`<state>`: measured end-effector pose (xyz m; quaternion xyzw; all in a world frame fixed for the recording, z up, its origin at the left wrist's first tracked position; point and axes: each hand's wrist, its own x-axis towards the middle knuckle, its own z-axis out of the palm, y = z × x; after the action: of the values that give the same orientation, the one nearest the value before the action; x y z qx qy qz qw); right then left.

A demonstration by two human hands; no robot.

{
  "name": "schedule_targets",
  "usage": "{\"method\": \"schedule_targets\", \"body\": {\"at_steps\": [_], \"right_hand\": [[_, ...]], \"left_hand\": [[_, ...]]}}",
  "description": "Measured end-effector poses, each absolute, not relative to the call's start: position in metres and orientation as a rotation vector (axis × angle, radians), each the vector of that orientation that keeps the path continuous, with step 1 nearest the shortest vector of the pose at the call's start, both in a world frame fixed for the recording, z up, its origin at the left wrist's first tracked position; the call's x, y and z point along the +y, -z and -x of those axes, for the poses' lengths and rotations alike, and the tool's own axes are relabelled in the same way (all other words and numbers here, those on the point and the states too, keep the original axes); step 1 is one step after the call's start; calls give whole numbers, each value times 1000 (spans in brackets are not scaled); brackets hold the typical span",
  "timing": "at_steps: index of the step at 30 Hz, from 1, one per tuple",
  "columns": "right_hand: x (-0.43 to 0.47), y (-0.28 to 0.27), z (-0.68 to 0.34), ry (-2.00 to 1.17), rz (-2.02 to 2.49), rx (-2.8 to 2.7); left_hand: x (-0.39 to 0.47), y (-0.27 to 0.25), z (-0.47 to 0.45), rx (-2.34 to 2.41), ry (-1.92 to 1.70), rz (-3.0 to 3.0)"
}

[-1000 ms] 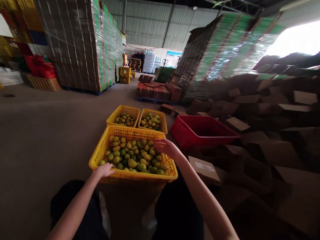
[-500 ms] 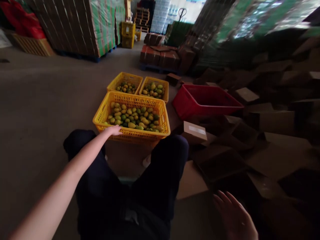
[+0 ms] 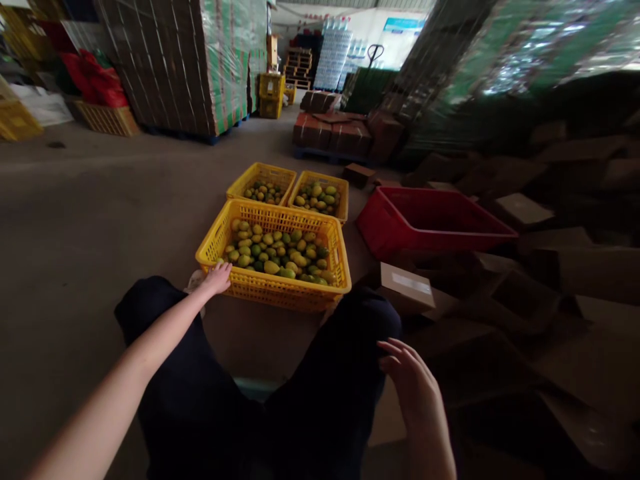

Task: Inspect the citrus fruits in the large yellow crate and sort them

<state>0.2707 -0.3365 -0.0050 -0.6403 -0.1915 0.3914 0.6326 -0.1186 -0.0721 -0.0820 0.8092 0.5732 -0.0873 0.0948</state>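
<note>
In front of my knees a large yellow plastic crate (image 3: pixel 285 291) sits on the floor, holding many green and yellow mangoes (image 3: pixel 273 253). My left hand (image 3: pixel 219 277) grips the near rim of this crate at its left end, fingers curled over the edge. Beside my right knee, my right hand (image 3: pixel 407 367) hangs in the air with its fingers loosely bent and apart, nothing in it. Behind the large crate stand two smaller yellow crates, the left one (image 3: pixel 240 183) and the right one (image 3: pixel 343 200), both with mangoes inside.
A red tub (image 3: pixel 385 237) stands right of the crates. Cardboard boxes (image 3: pixel 407 283) lie heaped along my right side. Farther back are a wrapped pallet stack (image 3: pixel 165 67), brown cartons on a pallet (image 3: pixel 330 133) and stacked yellow crates (image 3: pixel 271 93).
My right hand has come up and inward from the lower right to beside my knee. My left hand stays on the crate's rim. The view has tilted up and shifted slightly left.
</note>
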Motion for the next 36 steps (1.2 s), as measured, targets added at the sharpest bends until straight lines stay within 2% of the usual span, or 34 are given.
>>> {"method": "schedule_targets", "body": {"at_steps": [6, 10, 15, 20, 25, 32, 36], "right_hand": [[-279, -25, -266, -730, 1579, -715], [-209, -26, -244, -942, 1555, -955], [-93, 36, -199, -1301, 1674, -1010], [-19, 116, -168, -1384, 1738, -818], [1, 149, -161, -1408, 1791, -812], [11, 132, -165, -1389, 1828, -947], [4, 85, -147, -1502, 1730, -1054]], "left_hand": [[-66, 92, 100, 1751, 313, -2394], [-64, 103, 92, 1776, 336, -2368], [-56, 94, 89, 1728, 330, -2295], [-56, 82, 92, 1575, 299, -2282], [-69, 73, 106, 1462, 85, -2251], [-69, 57, 117, 1448, -191, -2087], [-66, 48, 101, 1390, -524, -1560]]}}
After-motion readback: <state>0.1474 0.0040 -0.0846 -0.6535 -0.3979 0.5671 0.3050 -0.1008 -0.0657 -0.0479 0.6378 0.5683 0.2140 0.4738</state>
